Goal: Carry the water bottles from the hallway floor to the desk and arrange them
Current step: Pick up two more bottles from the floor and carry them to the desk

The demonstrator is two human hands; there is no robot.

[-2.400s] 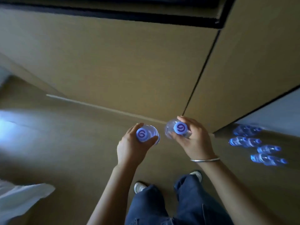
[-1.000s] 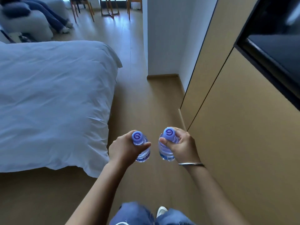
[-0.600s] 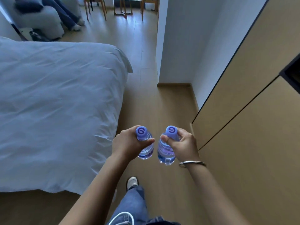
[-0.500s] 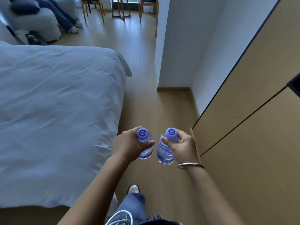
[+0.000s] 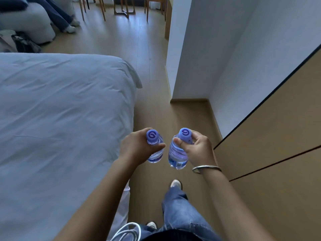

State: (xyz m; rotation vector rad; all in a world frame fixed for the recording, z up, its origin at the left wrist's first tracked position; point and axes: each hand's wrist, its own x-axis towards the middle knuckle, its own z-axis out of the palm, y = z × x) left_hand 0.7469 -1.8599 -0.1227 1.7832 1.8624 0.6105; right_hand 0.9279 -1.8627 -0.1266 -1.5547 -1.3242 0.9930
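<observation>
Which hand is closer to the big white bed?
Left. The left hand, gripping a bottle, is just beside the bed edge. The right hand, gripping the other bottle, is farther off, toward the wooden cabinets.

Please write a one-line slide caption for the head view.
Left hand and right hand each carry a clear purple-capped plastic water bottle past a white bed.
</observation>
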